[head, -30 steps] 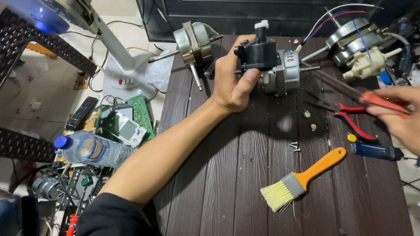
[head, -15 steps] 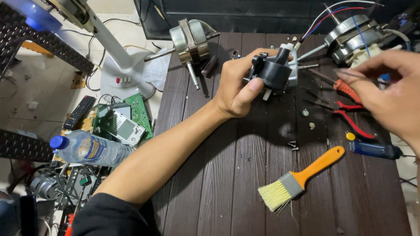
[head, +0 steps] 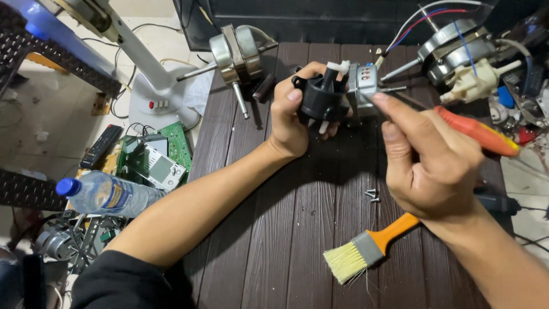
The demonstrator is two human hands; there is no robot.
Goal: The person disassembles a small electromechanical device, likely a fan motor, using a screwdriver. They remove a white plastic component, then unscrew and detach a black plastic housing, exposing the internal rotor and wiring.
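Observation:
My left hand grips a fan motor above the dark wooden table; the motor has a black plastic gear housing, a white knob and a silvery metal body with a shaft pointing right. My right hand is closed around an orange-handled screwdriver, with the index finger stretched toward the motor's metal body. The screwdriver's tip is hidden behind my fingers.
A paintbrush with an orange handle lies near my right wrist, with small screws beside it. Another motor lies at the table's far left, and a wired motor at far right. A water bottle and circuit boards are on the floor.
My right hand has come in from the right with the screwdriver and now sits close to the motor. My left hand has turned the motor and drawn it nearer.

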